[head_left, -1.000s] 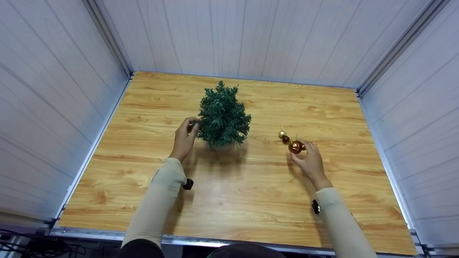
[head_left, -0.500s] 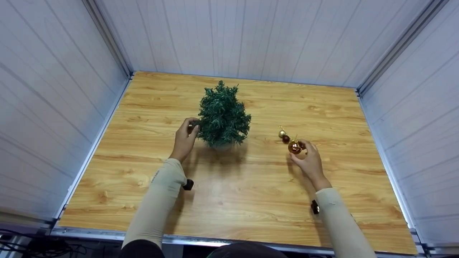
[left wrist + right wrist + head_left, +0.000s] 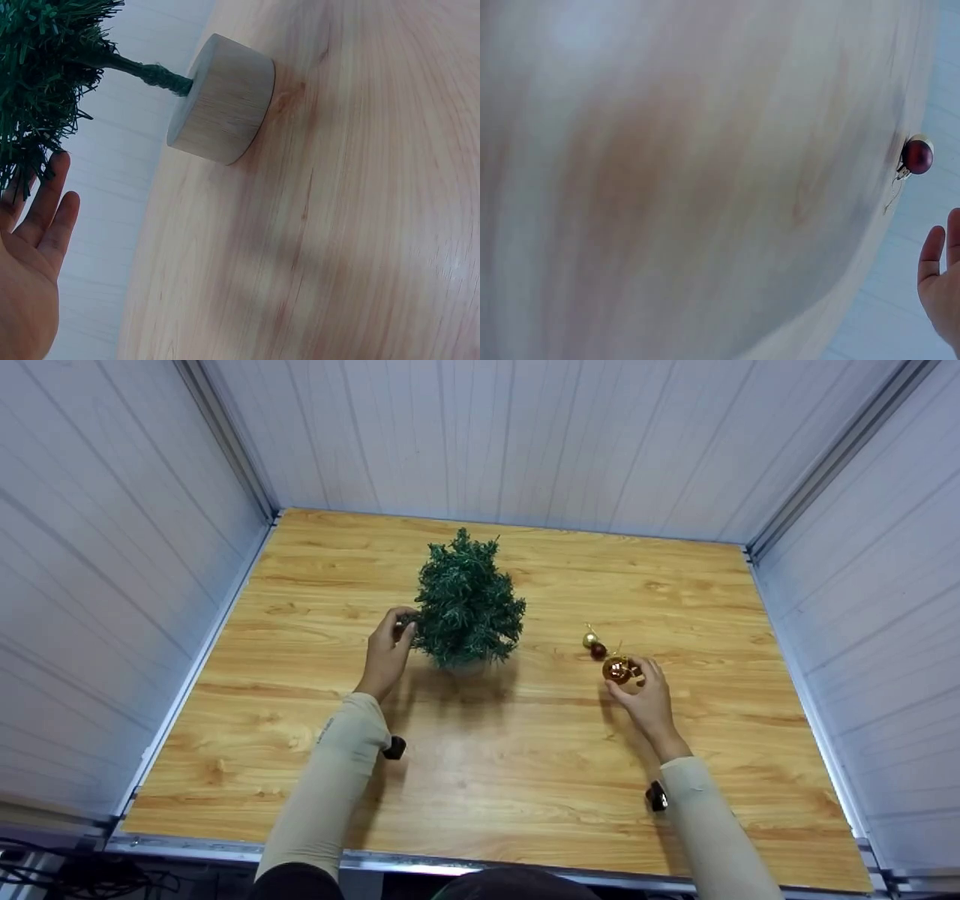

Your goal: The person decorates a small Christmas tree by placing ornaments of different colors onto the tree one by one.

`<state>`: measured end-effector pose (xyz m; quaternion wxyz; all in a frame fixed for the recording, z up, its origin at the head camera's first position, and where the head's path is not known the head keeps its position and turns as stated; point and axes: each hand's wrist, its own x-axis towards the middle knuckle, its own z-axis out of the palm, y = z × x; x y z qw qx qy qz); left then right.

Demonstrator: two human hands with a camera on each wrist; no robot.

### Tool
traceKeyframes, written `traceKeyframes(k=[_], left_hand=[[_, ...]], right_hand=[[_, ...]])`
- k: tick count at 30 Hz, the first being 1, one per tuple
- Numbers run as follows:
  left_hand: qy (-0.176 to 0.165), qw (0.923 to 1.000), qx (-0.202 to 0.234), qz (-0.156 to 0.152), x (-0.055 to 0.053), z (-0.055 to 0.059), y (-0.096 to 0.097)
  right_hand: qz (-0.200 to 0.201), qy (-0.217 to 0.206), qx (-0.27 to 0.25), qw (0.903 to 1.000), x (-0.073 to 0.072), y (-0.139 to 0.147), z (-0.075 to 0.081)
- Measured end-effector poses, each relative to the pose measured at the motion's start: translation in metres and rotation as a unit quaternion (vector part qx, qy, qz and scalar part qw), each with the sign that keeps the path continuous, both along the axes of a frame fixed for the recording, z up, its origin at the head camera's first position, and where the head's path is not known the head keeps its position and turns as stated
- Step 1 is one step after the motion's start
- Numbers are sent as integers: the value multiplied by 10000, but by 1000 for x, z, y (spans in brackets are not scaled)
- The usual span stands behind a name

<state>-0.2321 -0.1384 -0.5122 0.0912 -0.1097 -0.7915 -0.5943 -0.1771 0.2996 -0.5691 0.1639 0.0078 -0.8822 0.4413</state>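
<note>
A small green artificial Christmas tree (image 3: 466, 604) stands upright on a round wooden base (image 3: 225, 97). At its left side my left hand (image 3: 388, 652) holds a branch tip between thumb and forefinger; in the left wrist view its fingers (image 3: 56, 229) reach into the lowest needles. On the right, my right hand (image 3: 646, 701) pinches a shiny copper-gold bauble (image 3: 616, 668), with a gold loop on top. Something small and dark shows behind it, partly hidden by the fingers. The right wrist view shows only part of that hand (image 3: 943, 281), not the held bauble.
Just beyond the right hand lie a small gold bauble (image 3: 590, 639) and a dark red bauble (image 3: 598, 651), touching or nearly so. Pale panel walls (image 3: 480, 442) enclose the wooden table (image 3: 525, 780) at the back and sides.
The copper-gold bauble has turned and shifted very slightly in my right hand, and the right wrist has moved a little to the left. My left hand and the tree stay put.
</note>
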Motion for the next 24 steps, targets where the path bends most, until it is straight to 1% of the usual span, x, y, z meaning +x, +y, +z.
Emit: traceKeyframes(k=[3,4,8,12,15,17,23,24], left_hand=[[8,10000,72,39,-7,-15,-2],[9,10000,88,41,-7,-16,-2],[8,9999,97,24,-7,-19,-2],[22,10000,56,59,-6,-19,-2],[53,10000,43,-22,-10,-19,-4],[68,10000,36,-54,-11,-17,-4],[59,9995,-20,-314,3,15,-5],[41,9994,-35,-350,2,15,-6]], right_hand=[[4,-84,-53,10000,1,-1,1],[12,-119,-68,9999,2,-1,1],[23,-209,-211,9996,5,-3,3],[41,-211,-231,9995,6,-5,4],[-54,-184,-218,9996,12,-10,4],[-111,-150,-235,9995,16,-13,3],[-305,-89,-208,9993,29,-23,4],[-342,-95,-197,9992,30,-25,4]])
